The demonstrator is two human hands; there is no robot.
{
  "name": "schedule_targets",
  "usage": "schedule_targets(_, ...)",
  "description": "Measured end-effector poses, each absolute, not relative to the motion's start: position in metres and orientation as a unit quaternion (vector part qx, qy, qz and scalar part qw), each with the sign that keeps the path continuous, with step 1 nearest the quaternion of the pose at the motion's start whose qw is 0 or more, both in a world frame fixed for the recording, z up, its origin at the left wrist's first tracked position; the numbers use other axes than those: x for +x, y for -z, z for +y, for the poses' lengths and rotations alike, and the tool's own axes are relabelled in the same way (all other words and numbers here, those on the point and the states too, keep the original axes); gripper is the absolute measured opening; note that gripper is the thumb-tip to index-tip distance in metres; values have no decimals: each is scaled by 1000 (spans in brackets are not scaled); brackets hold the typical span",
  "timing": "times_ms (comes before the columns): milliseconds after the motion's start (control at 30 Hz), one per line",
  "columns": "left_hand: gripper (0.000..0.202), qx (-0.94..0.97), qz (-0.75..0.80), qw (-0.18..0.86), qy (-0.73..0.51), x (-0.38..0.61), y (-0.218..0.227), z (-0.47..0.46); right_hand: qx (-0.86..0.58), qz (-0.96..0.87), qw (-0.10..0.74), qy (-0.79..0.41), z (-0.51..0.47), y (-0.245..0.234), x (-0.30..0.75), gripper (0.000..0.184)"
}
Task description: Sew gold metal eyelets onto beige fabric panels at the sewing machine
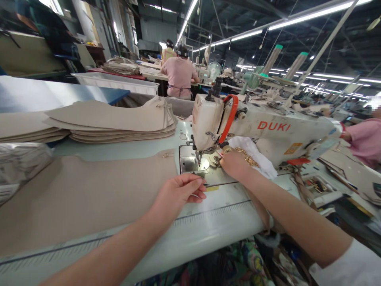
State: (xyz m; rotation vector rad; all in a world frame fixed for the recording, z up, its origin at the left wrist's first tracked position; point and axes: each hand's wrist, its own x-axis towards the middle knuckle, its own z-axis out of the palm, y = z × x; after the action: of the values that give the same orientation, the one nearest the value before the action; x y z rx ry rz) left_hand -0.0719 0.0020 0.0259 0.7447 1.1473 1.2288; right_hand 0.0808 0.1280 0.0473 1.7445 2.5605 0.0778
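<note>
Forearms (131,242) converge, left hand (178,188) pinched together, right hand (233,163) curled beside the sewing machine (268,123), grip unclear.

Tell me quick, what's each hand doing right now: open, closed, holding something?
Left hand: closed in a pinch; whether it holds anything can't be told.
Right hand: by the sewing machine, grip hidden; open or closed can't be told.

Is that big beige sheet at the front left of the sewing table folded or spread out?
Spread out: the beige sheet lies flat across the table, its broad surface showing no fold.
</note>
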Motion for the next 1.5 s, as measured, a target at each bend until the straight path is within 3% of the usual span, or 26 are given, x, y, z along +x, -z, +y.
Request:
schedule_targets(267, 23, 326, 505, 599, -529, -72, -30, -1, 566, 805, -138, 116, 110, -53, 105, 21)
schedule_targets(500, 27, 319, 517, 593, -529, -71, -29, 0, 551, 739, -183, 341, 93, -52, 105, 43)
schedule_targets(600, 28, 323, 515, 593, -529, -71, -31, -1, 564, 699, -187, 398, 92, -53, 100, 42)
schedule_targets(833, 33, 336, 519, 595, -514, -71, -34, 0, 569, 669, -186, 440, 94, -50, 95, 32)
schedule_targets(1200, 31, 350, 527, 584, -509, -71, -35, -3, 522, 744, -218, 355, 97, -48, 83, 23)
schedule_targets(1333, 30, 353, 528, 581, -509, -70, -35, -2, 508, 719, -244, 407, 99, -41, 78, 21)
schedule_targets(1500, 30, 351, 518, 588, -513, -70, -34, -2, 514, 594, -263, 560, 96, -42, 70, 23)
